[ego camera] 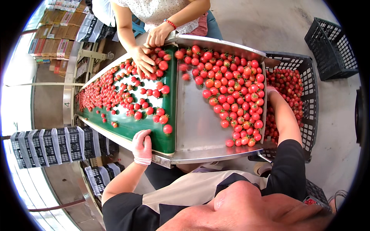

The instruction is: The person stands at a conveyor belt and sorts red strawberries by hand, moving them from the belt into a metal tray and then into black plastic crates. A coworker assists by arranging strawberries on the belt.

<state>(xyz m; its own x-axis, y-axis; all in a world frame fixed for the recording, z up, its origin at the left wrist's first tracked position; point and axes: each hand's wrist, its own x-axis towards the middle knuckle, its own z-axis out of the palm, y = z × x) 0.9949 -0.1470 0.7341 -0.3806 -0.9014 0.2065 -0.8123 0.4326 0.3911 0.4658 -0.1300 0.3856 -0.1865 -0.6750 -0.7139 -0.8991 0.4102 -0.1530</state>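
My left hand (142, 147), in a pink-and-white striped glove, is curled over the near side rail (115, 134) of a green conveyor belt (156, 138). Red cherry tomatoes (138, 115) lie scattered on the belt, packed more densely toward its far end. Beyond the belt's end, a stainless-steel tray (199, 124) holds many tomatoes (231, 89), heaped against its end lip (264, 109). My right hand (271, 90), also gloved, is at the outer side of that lip, above a black plastic crate (313, 101) of tomatoes. Its fingers are mostly hidden.
Across the belt, another person's hand (143, 62) is spread over tomatoes; their other hand (159, 34) rests near the tray's corner. A black crate (326, 55) stands on the floor at upper right. Stacked crates (63, 144) and cardboard boxes (55, 37) are at left.
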